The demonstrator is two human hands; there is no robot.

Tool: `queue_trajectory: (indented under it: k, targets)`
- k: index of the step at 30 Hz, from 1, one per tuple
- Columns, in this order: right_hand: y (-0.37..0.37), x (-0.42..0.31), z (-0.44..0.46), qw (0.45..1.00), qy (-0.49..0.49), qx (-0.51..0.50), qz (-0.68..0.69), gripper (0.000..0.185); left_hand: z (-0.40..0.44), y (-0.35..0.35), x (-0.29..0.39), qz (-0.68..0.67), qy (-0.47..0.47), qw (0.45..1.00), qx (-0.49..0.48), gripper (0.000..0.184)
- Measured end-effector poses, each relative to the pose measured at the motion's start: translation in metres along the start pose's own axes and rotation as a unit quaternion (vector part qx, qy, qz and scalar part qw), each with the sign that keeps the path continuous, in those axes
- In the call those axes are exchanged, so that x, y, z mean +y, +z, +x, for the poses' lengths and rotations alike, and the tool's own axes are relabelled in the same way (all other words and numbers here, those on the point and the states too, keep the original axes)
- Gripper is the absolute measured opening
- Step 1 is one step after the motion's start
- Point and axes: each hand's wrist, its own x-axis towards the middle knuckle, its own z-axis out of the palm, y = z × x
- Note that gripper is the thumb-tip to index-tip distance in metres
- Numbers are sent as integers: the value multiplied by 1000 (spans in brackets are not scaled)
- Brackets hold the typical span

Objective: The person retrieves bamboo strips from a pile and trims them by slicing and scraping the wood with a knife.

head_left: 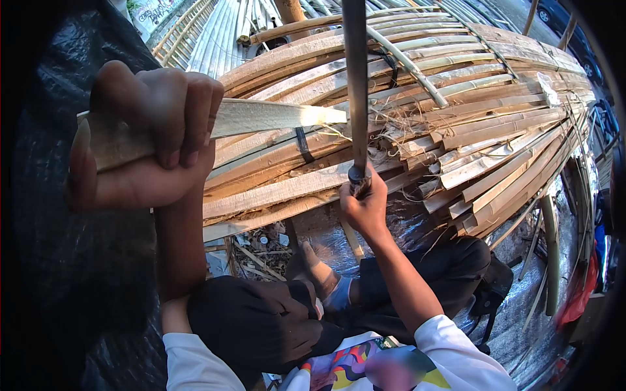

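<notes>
My left hand (147, 130), raised close to the camera, is closed around a flat, pale bamboo strip (274, 118). The strip points right and narrows to a freshly cut, sunlit tip. In my right hand (367, 207) is the handle of a long knife (357, 78), fingers wrapped round it. Its narrow blade stands upright and runs out of the top of the view. The strip's tip lies just left of the blade; whether they touch I cannot tell. Thin shavings (336, 132) hang near the tip.
Split bamboo lengths (502, 130) are piled ahead and to the right. Wooden planks (280, 189) lie across the front, above my crossed legs. A dark plastic sheet (59, 260) hangs at left. More poles (228, 32) stand behind, and a parked car (554, 16) is at the far right.
</notes>
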Motion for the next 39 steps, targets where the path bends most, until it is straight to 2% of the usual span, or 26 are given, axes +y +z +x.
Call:
queue_trajectory:
  k: [1, 3, 5, 7, 9, 10, 12, 13, 15, 17, 19, 20, 21, 24, 28, 30, 31, 33, 34, 36, 37, 39]
  targets:
    - [6, 12, -4, 1000, 1, 8, -9, 12, 2, -1, 0, 3, -4, 1000, 2, 42]
    - [8, 44, 0, 982, 104, -43, -152, 26, 2, 0, 1, 4, -10, 1000, 2, 42]
    - [-8, 59, 7, 981, 155, -27, -110, 34, 4, -2, 5, 16, -21, 997, 66, 41]
    - [-20, 46, 10, 976, 174, -12, -129, 36, 3, -1, 6, 23, -18, 996, 87, 41]
    - [-23, 30, 6, 991, 109, 14, -71, 29, 4, 2, 5, 23, -16, 994, 109, 40]
    - [-25, 18, 7, 991, 112, 14, -72, 29, 5, 4, 6, 35, -21, 992, 116, 40]
    - [-22, -17, 11, 998, 51, -24, -3, 19, 7, 7, 7, 48, -29, 990, 126, 40]
    - [-18, -30, 13, 998, 53, -24, -2, 19, 10, 10, 8, 51, -37, 991, 119, 40]
    - [-11, -47, 16, 998, -48, -35, 36, 14, 12, 13, 9, 55, -44, 991, 112, 39]
    - [-5, -35, 13, 997, -68, -42, 0, 16, 12, 15, 9, 59, -41, 989, 126, 39]
    - [7, 18, 4, 996, 8, -49, -73, 18, 8, 13, 7, 63, -28, 986, 151, 39]
    - [3, 22, 5, 989, 73, -64, -109, 20, 6, 11, 6, 66, -17, 982, 174, 39]
    - [-2, 25, 7, 990, 69, -62, -110, 20, 6, 9, 5, 65, -13, 983, 172, 39]
    - [-14, 6, 12, 983, 58, -81, -155, 21, 9, -3, -1, 115, 12, 940, 322, 38]
    - [-18, -56, 13, 983, 36, -89, -158, 19, 5, 0, 3, 79, -9, 958, 277, 38]
    - [-15, -70, 9, 994, -37, -84, -59, 19, 7, 9, 1, 69, 2, 951, 302, 39]
    - [-11, -59, 9, 994, -37, -86, -59, 19, 7, 10, 1, 70, 3, 950, 304, 39]
    - [-1, -4, 5, 993, 25, -58, -103, 19, 6, 13, 2, 75, -5, 952, 297, 39]
    - [-1, 24, 8, 980, 83, -74, -165, 21, 6, 15, 2, 72, -1, 952, 297, 39]
    - [-9, 22, 14, 975, 83, -69, -193, 22, 9, 19, -1, 92, -2, 901, 423, 40]
    - [-10, 20, 20, 970, 83, -69, -217, 23, 15, 20, -4, 90, 3, 903, 421, 40]
    - [-16, -7, 20, 969, 86, -76, -218, 24, 22, 26, -8, 121, 17, 860, 496, 41]
